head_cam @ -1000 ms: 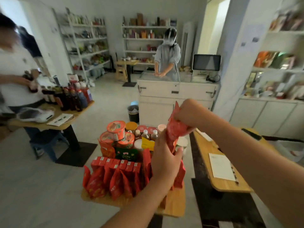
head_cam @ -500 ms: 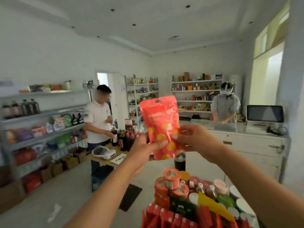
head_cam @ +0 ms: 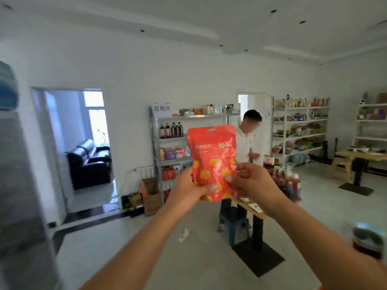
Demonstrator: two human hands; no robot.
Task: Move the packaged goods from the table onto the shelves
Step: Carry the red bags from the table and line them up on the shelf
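Head view: I hold the red pouch [head_cam: 212, 162] upright, left hand [head_cam: 184, 191] and right hand [head_cam: 254, 183] each pinching a bottom corner, the metal shelves [head_cam: 194, 116] straight beyond it, slightly left.

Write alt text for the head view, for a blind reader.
The left hand and right hand hold a red pouch upright by its lower corners, before a metal shelf of bottles. A person in white stands by a table.

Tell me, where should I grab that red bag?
Probably by its lower side edges, coming in from the left and right. The bag is flat, thin and upright, so pinching it front to back should hold it steady, as the left hand and right hand do.
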